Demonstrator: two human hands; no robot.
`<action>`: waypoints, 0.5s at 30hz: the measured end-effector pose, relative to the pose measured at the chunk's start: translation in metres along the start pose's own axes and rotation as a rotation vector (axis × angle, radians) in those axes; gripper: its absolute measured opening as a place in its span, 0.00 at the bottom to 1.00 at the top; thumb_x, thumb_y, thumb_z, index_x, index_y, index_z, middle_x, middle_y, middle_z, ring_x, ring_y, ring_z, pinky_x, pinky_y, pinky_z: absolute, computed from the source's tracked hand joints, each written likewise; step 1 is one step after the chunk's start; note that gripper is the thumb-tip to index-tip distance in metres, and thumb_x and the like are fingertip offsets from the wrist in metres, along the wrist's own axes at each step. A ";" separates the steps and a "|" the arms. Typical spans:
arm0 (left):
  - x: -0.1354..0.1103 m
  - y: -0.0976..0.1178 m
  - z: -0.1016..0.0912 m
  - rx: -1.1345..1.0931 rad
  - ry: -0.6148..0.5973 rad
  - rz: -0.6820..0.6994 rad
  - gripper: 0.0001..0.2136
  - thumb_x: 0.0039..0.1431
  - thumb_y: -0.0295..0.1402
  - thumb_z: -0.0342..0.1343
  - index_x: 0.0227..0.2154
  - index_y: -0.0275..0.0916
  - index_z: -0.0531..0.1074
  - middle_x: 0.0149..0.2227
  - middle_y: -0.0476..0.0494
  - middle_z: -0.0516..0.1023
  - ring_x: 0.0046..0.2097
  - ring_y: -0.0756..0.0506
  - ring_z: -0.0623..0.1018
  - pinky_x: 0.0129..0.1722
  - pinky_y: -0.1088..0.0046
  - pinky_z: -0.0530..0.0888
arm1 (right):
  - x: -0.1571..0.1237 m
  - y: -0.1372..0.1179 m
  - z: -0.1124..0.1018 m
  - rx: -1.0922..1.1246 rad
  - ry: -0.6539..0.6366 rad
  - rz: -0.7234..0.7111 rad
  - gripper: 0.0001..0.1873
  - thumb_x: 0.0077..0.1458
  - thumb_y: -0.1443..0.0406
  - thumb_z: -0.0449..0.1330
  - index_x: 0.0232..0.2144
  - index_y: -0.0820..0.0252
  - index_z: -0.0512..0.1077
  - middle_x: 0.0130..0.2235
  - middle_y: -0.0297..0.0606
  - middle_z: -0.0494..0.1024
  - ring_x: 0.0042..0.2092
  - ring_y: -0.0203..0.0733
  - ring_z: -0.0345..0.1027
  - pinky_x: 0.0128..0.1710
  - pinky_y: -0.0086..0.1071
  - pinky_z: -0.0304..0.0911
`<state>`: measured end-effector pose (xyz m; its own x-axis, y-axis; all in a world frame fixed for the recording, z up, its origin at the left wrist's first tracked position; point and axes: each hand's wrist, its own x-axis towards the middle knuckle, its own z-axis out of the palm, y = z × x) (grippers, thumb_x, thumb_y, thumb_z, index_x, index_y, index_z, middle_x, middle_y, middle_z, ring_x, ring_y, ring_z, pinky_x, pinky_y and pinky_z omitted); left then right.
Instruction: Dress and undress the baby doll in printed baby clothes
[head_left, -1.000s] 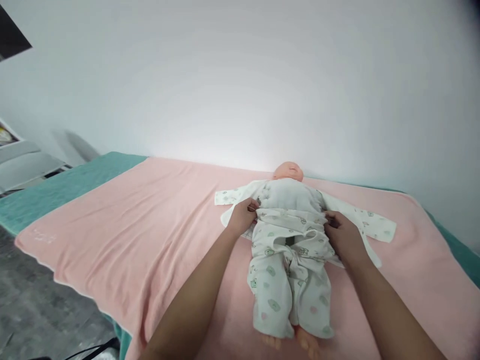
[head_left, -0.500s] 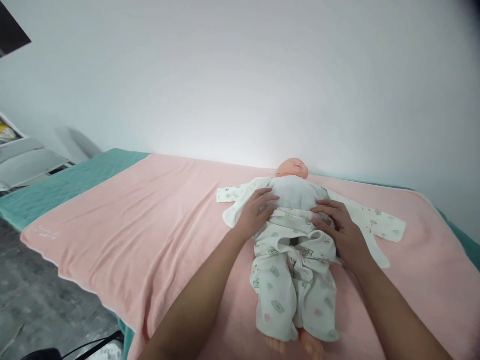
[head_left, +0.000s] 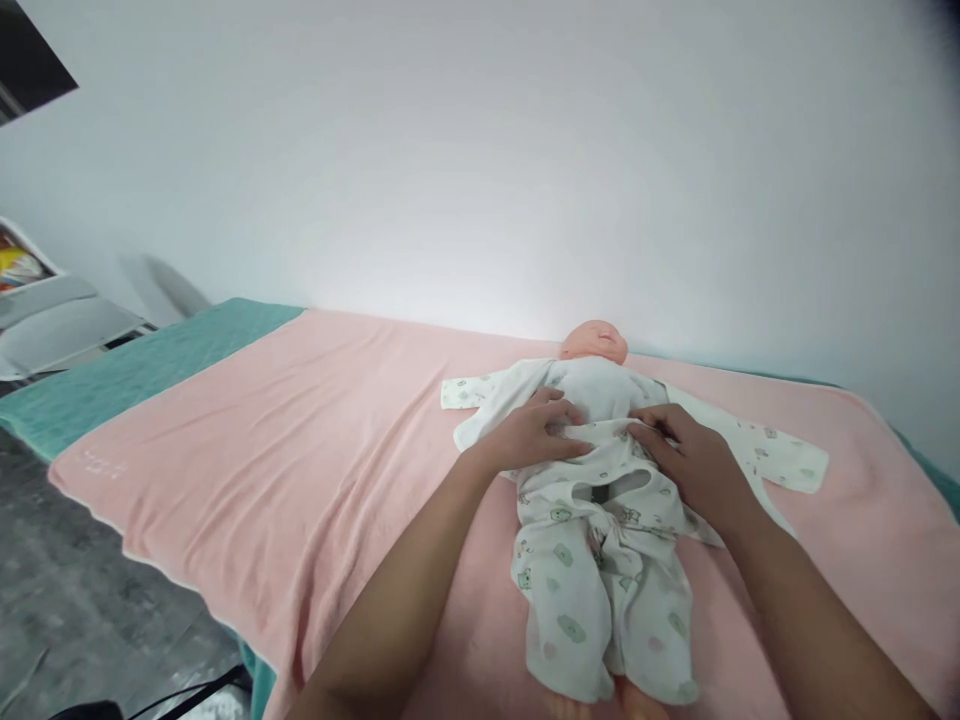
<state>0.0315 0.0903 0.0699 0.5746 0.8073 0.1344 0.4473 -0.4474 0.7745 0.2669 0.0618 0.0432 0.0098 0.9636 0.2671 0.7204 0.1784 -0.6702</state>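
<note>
A baby doll (head_left: 594,343) lies on its back on a pink towel (head_left: 300,440), head toward the wall. It wears white printed trousers (head_left: 600,590) and an open white printed jacket (head_left: 772,450) with both sleeves spread out. My left hand (head_left: 534,432) rests on the doll's belly, its fingers pinching the upper edge of the trousers' waistband. My right hand (head_left: 686,458) lies on the other side of the waist, fingers bent onto the same waistband. The doll's feet show at the bottom edge.
The towel covers a teal-sheeted bed (head_left: 127,375) set against a white wall. A grey chair or shelf (head_left: 52,330) stands at the far left. Dark floor (head_left: 67,600) and a black cable (head_left: 180,692) lie beside the bed's near left edge.
Both hands moved from the sides of the doll's hips inward and up onto its belly, drawing the waistband higher. The view shifted slightly left.
</note>
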 end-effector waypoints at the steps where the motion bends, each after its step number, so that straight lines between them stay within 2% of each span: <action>1: 0.005 0.002 -0.003 0.034 -0.012 -0.017 0.13 0.53 0.46 0.57 0.36 0.43 0.70 0.49 0.47 0.67 0.42 0.47 0.71 0.41 0.71 0.68 | 0.007 -0.003 -0.001 -0.052 0.006 0.016 0.15 0.57 0.50 0.51 0.31 0.54 0.64 0.33 0.34 0.75 0.34 0.43 0.66 0.33 0.34 0.58; 4: 0.026 0.005 -0.013 0.048 -0.025 -0.083 0.13 0.56 0.46 0.51 0.30 0.41 0.66 0.35 0.50 0.69 0.36 0.48 0.69 0.35 0.72 0.65 | 0.031 -0.007 -0.003 -0.100 0.005 0.045 0.14 0.57 0.50 0.51 0.32 0.54 0.64 0.27 0.32 0.72 0.29 0.41 0.64 0.29 0.33 0.55; 6: 0.040 0.000 -0.016 -0.025 -0.003 -0.131 0.13 0.57 0.45 0.50 0.29 0.40 0.64 0.31 0.51 0.68 0.34 0.49 0.68 0.33 0.73 0.64 | 0.044 -0.006 -0.002 -0.023 -0.028 0.084 0.15 0.55 0.50 0.54 0.32 0.54 0.65 0.27 0.32 0.73 0.28 0.41 0.64 0.28 0.32 0.56; 10: 0.058 -0.025 -0.012 -0.259 0.103 -0.183 0.13 0.54 0.45 0.53 0.30 0.40 0.63 0.30 0.52 0.66 0.33 0.50 0.66 0.34 0.74 0.63 | 0.054 0.006 0.006 0.368 -0.077 0.278 0.17 0.50 0.49 0.59 0.33 0.55 0.69 0.27 0.32 0.72 0.27 0.39 0.64 0.25 0.30 0.58; 13: 0.061 -0.044 -0.003 -0.502 0.108 -0.197 0.15 0.51 0.45 0.57 0.30 0.40 0.63 0.28 0.53 0.64 0.31 0.51 0.65 0.33 0.75 0.63 | 0.051 0.015 0.012 0.715 -0.036 0.388 0.16 0.46 0.52 0.64 0.32 0.55 0.69 0.28 0.33 0.71 0.27 0.38 0.64 0.25 0.30 0.61; 15: 0.061 -0.052 0.001 -0.607 0.107 -0.208 0.16 0.49 0.45 0.60 0.29 0.39 0.63 0.28 0.53 0.64 0.30 0.52 0.64 0.32 0.75 0.63 | 0.049 0.019 0.013 0.860 -0.001 0.423 0.14 0.44 0.54 0.66 0.30 0.55 0.69 0.28 0.33 0.71 0.27 0.37 0.64 0.25 0.30 0.62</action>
<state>0.0436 0.1625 0.0373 0.4321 0.9016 -0.0199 0.0575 -0.0056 0.9983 0.2718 0.1146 0.0344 0.1511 0.9820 -0.1137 -0.0981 -0.0995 -0.9902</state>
